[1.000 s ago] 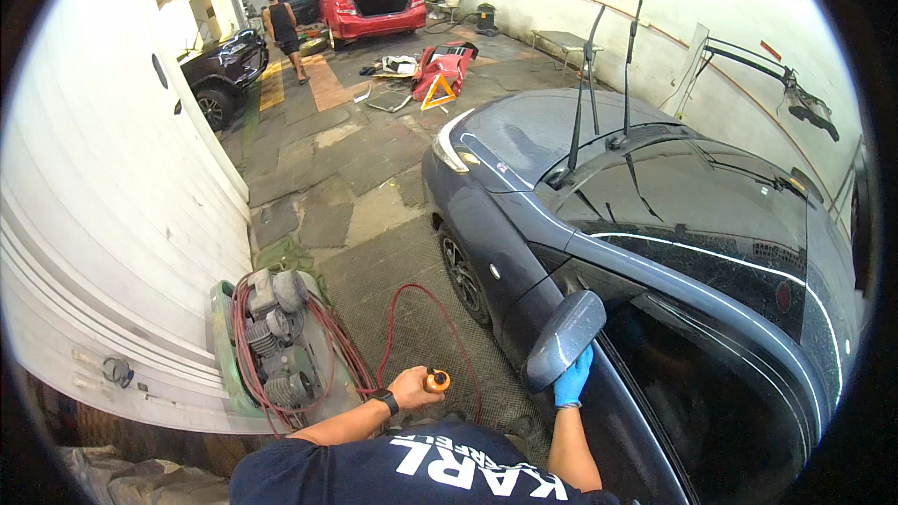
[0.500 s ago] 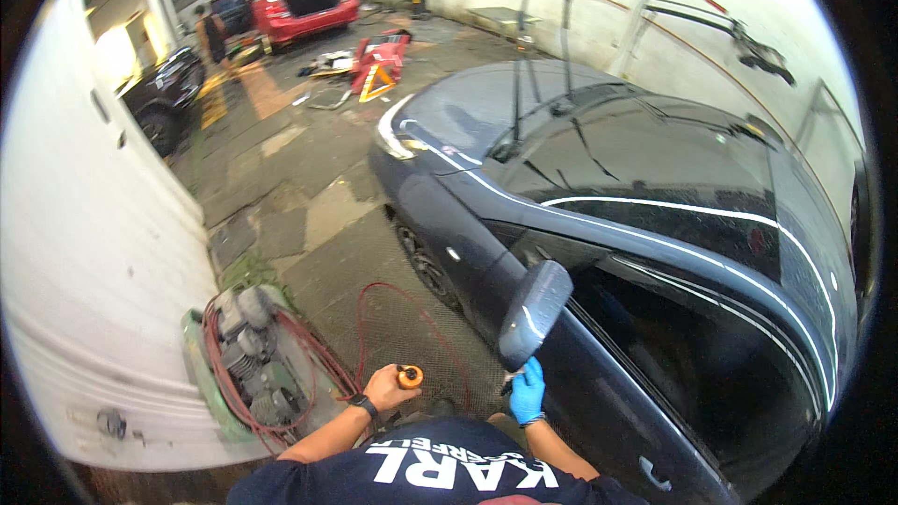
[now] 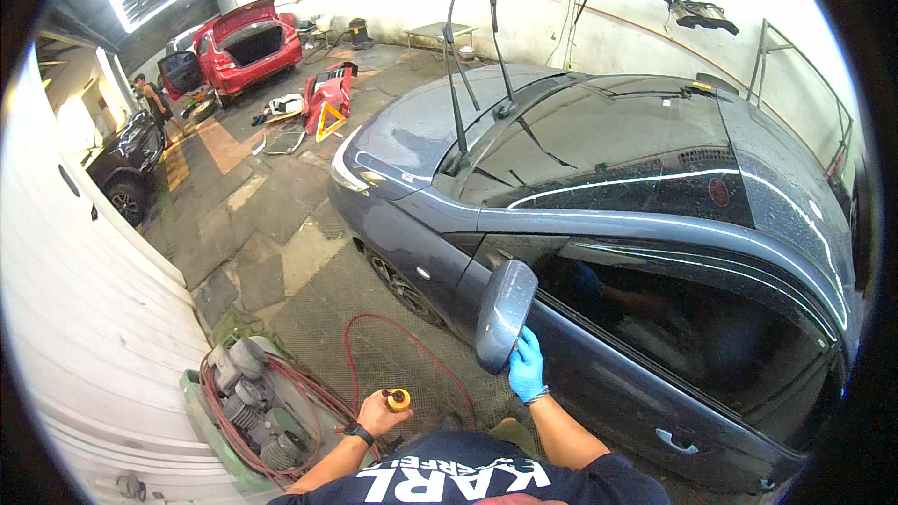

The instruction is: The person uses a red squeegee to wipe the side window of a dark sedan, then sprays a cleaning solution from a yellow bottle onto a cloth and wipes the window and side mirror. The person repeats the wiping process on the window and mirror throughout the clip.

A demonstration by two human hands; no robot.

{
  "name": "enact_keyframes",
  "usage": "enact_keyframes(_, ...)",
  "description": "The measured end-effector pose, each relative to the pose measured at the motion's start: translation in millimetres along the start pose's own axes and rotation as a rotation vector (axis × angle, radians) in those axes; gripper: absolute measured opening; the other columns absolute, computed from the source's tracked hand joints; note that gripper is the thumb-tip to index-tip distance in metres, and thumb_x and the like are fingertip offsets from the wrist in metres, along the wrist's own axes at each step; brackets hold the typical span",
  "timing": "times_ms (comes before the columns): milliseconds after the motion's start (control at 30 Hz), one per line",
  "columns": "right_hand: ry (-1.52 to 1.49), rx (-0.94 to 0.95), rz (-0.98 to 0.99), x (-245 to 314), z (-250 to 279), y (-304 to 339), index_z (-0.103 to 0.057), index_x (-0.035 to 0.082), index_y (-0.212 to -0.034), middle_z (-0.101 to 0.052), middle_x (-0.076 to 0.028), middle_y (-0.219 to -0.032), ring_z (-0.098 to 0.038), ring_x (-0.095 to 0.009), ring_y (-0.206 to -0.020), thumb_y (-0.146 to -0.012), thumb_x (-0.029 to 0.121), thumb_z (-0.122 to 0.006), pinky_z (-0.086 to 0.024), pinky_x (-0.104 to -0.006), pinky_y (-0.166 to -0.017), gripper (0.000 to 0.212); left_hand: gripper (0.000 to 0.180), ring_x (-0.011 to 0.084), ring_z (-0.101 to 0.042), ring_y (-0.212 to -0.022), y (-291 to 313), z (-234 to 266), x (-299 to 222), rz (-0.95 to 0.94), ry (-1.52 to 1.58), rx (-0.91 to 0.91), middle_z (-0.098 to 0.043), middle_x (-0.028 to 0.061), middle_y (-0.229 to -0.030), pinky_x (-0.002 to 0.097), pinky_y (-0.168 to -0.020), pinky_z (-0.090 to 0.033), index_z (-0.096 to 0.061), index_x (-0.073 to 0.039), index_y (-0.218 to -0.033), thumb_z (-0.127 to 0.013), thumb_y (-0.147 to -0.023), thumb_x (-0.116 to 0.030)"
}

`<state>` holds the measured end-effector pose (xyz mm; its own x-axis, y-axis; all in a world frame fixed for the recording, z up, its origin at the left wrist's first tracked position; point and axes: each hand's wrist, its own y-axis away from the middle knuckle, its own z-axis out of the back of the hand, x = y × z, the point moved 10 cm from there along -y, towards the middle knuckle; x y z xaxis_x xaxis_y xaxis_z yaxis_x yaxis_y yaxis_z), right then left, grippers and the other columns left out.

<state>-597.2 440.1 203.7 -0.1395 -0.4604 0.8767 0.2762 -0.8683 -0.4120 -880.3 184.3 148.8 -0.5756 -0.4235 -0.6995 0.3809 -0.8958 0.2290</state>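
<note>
My bare left hand [image 3: 378,416], with a dark watch on its wrist, is closed around an orange bottle-like cylinder [image 3: 399,399] seen end-on, dark at its centre. My right hand [image 3: 528,367] wears a blue glove. Its bent fingertips touch the lower rear edge of the dark blue-grey side mirror [image 3: 506,313]; whatever lies between them is hidden. The mirror juts from the dark blue car [image 3: 599,369] on my right, whose body and windows carry fine water drops or specks.
A green compressor [image 3: 245,402] wrapped in red hose stands at my left beside a white wall [image 3: 103,318]. Red hose [image 3: 354,320] loops across the floor mat. Raised wipers [image 3: 458,112] stand off the windscreen. Farther back are a red car [image 3: 245,56], a warning triangle [image 3: 329,122] and a person [image 3: 150,98].
My right hand has moved up to the mirror's lower edge from just beneath it. The view has shifted, and the left hand still holds the orange cylinder.
</note>
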Motion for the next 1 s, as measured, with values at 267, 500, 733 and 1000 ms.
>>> enact_keyframes(267,-0.057,0.169,-0.035,-10.8,-12.6,69.7,-0.063,-0.008,-0.136,-0.063,-0.015,-0.135,-0.064,-0.022,-0.109,-0.093,-0.013,-0.056,-0.05,-0.0332,-0.101,0.044,0.052,0.0386,-0.068,-0.096,-0.1,-17.3,35.9,-0.053,-0.067,-0.06,-0.069,0.019,-0.095,0.0482,-0.085,-0.054,-0.071,-0.001,-0.091,-0.088,-0.076,-0.048)
enact_keyframes(500,-0.4,-0.027,-0.2,-5.7,-12.6,-16.4,-0.052,-0.01,-0.149,-0.056,-0.015,-0.151,-0.055,-0.027,-0.137,-0.103,-0.003,-0.048,-0.042,-0.0392,-0.118,0.046,0.055,0.0389,-0.067,-0.094,8.7,-6.9,28.4,-0.051,0.014,-0.043,-0.067,0.0195,-0.096,0.0482,-0.084,-0.053,-0.069,0.001,-0.094,-0.088,-0.078,-0.048)
enact_keyframes(733,-0.067,-0.03,-0.038,-57.7,7.0,-72.3,-0.061,-0.003,-0.143,-0.061,-0.012,-0.147,-0.055,-0.025,-0.137,-0.105,-0.002,-0.051,-0.041,-0.0373,-0.118,0.04,0.056,0.0388,-0.071,-0.095,13.5,-2.3,11.9,-0.01,0.011,-0.059,-0.071,0.02,-0.097,0.0468,-0.086,-0.056,-0.072,0.001,-0.101,-0.091,-0.076,-0.047)
enact_keyframes(1000,-0.088,-0.006,-0.007,-16.4,1.8,-7.4,-0.066,-0.003,-0.136,-0.054,-0.023,-0.154,-0.052,-0.036,-0.144,-0.098,-0.01,-0.055,-0.04,-0.0413,-0.121,0.041,0.048,0.038,-0.071,-0.099,21.2,2.0,-1.6,0.036,-0.06,0.006,-0.073,0.0177,-0.1,0.0467,-0.089,-0.056,-0.078,-0.007,-0.105,-0.091,-0.076,-0.042)
